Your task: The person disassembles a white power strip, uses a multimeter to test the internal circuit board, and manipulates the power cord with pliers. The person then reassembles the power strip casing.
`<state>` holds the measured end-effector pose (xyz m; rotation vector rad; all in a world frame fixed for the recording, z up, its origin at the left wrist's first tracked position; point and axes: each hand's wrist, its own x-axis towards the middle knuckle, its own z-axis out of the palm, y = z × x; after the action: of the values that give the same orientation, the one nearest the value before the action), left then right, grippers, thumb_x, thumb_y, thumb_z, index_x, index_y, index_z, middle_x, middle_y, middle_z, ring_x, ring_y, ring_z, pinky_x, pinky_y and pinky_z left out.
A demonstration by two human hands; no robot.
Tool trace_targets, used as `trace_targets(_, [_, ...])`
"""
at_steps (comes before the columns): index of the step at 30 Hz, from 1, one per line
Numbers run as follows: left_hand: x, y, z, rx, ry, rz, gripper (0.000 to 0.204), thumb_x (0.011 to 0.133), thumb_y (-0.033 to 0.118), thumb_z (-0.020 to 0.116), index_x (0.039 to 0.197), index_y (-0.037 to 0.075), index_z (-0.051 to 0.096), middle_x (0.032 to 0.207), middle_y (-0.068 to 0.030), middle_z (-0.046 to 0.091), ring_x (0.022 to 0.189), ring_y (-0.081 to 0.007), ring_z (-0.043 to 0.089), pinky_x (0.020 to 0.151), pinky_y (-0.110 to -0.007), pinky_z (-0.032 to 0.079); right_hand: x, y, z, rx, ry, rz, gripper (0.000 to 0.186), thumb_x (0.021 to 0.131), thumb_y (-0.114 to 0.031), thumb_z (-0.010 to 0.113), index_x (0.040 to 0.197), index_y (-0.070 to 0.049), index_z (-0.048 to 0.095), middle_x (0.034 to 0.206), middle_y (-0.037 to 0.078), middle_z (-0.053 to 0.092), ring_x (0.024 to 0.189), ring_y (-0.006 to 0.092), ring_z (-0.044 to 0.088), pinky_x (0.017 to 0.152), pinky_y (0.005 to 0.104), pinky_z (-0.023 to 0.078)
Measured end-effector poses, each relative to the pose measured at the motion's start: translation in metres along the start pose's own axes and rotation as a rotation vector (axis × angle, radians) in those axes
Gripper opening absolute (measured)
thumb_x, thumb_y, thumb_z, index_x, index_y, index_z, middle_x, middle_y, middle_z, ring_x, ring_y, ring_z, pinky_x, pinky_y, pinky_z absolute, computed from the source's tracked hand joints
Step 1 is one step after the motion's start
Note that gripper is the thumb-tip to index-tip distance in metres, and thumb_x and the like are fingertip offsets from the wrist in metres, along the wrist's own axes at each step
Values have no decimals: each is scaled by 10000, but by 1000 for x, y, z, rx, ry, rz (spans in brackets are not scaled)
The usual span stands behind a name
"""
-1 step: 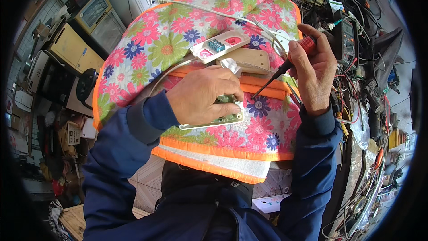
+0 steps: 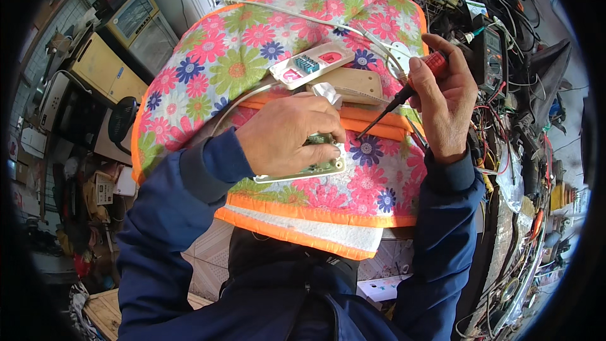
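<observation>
My left hand (image 2: 287, 134) rests on a green circuit board (image 2: 323, 168) set in a shallow white plastic casing (image 2: 271, 179). Its fingers and thumb are bent around the board, hiding most of it. In my right hand (image 2: 447, 104) is a screwdriver (image 2: 396, 102) with a red handle and a dark shaft. Its tip points down and left, just right of the casing and apart from it. Beyond my left hand lies a white casing part (image 2: 312, 63) with blue-green keys and pink-red patches. A beige cover (image 2: 356, 84) with a crumpled whitish piece (image 2: 326, 93) sits beside it.
A flowered quilted cloth (image 2: 246, 66) with orange edging covers the work surface. A white cable (image 2: 297, 14) runs across it. Tangled wires (image 2: 499, 170) and a multimeter (image 2: 492, 57) crowd the right side. Cabinets (image 2: 107, 66) stand at the left.
</observation>
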<state>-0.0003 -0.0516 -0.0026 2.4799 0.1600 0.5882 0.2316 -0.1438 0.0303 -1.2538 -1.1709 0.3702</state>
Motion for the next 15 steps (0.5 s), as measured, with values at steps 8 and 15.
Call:
trace_targets(8, [3,13,-12,-54,-73,-293,303,813,195,808,1032,22,690,945,-123,674,907,-291,659,816,-391,531,0,1,3,8,-22,4,425,944,-137,705,1301,32,546,795,-1,579,619,43,520,547,202,416])
trace_targets(15, [-26,25,-37,427,-149,-143,761,613,531,885,1110,18,623,960,-141,639,956,-346,645,816,-443,507,-2,1,2,24,-15,25,427,947,-133,704,1311,20,542,790,-4,579,606,38,523,533,201,420])
